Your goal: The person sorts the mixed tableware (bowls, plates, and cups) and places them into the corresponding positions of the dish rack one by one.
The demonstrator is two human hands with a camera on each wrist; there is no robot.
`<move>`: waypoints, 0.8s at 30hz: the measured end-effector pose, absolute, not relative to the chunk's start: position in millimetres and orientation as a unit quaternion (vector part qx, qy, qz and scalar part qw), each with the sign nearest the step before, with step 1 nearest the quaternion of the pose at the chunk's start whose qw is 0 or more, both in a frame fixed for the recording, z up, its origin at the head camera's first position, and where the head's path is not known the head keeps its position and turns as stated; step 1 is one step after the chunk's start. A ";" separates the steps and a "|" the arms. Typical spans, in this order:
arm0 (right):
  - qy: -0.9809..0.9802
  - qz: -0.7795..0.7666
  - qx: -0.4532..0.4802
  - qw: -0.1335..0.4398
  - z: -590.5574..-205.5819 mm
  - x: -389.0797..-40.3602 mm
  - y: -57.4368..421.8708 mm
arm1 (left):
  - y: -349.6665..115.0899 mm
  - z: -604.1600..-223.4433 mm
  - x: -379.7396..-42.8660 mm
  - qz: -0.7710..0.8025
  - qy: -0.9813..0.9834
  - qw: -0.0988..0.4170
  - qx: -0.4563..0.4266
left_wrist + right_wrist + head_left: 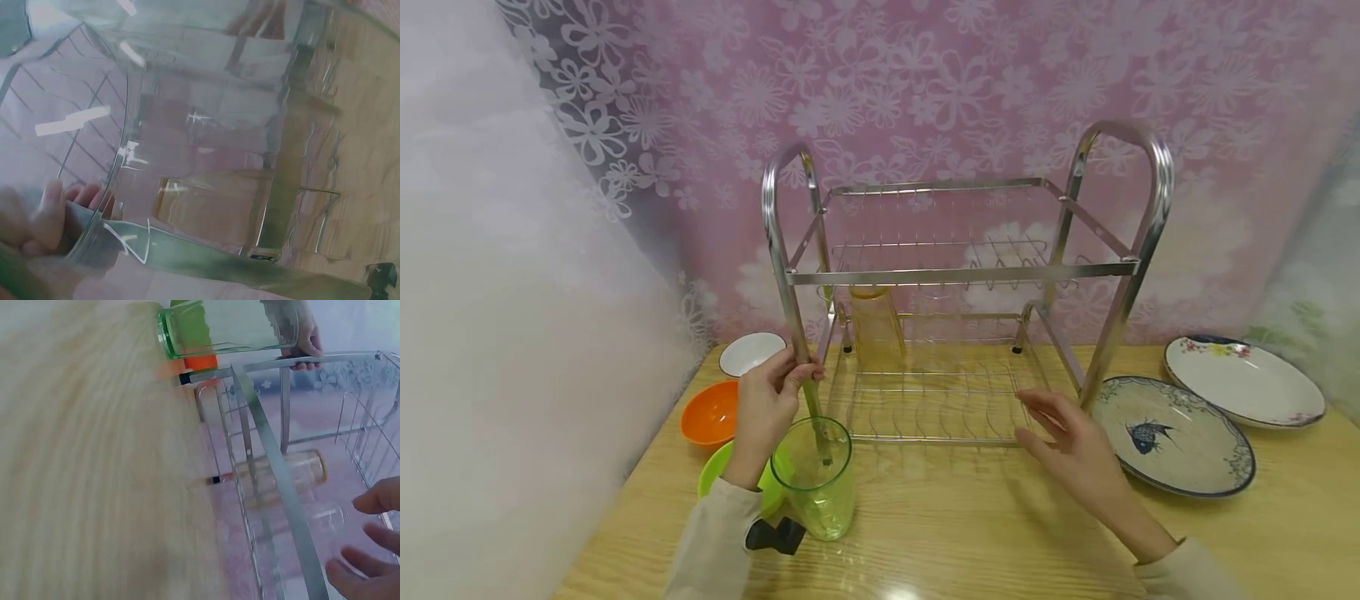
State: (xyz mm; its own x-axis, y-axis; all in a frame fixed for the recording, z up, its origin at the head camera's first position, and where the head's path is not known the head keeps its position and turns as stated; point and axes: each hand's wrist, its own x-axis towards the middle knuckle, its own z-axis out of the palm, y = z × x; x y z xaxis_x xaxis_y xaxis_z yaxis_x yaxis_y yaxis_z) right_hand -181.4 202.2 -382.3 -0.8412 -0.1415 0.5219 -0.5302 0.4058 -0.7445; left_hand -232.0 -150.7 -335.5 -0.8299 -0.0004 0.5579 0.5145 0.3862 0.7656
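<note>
A two-tier metal dish rack (pixel 962 275) stands at the back of the wooden table. My left hand (pixel 766 417) grips its left front post, thumb and fingers around the metal. Just below that wrist a tall green glass (pixel 827 504) stands upright; its clear wall fills much of the left wrist view. My right hand (pixel 1075 454) holds nothing, its fingers apart and slightly bent, by the rack's lower right front. On the lower tier stand a yellow glass (pixel 281 478) and, beside it, a clear glass (pixel 325 519). The upper tier holds nothing.
Left of the rack sit a white bowl (pixel 751 353), an orange bowl (pixel 707 414) and a green bowl (pixel 711 477). To the right lie a fish-patterned plate (pixel 1195 446) and an oval flowered plate (pixel 1255 387), their edges overlapping. A flowered curtain (pixel 925 92) hangs behind.
</note>
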 end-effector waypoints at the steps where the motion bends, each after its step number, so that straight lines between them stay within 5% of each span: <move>1: -0.817 0.499 0.210 0.196 -382.6 -177.6 208.5 | -152.0 -335.4 -231.3 -0.530 -0.797 0.244 -0.158; 10: -0.856 0.488 0.158 0.066 -379.0 -168.5 320.6 | -155.5 -333.0 -232.6 -0.510 -0.808 0.251 -0.154; 24: -0.870 0.459 -0.175 0.042 -425.8 -215.3 497.2 | -162.1 -330.9 -230.7 -0.505 -0.813 0.254 -0.138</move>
State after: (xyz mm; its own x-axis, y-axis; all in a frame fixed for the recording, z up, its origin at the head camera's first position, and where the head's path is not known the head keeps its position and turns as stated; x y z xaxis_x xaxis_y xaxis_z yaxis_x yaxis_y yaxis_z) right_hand -215.3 497.2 -425.8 -0.9351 0.3432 -0.0879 0.2662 0.5169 -0.8136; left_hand -230.7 -162.1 -330.9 -0.8333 -0.0324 0.5518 0.4805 0.4511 0.7521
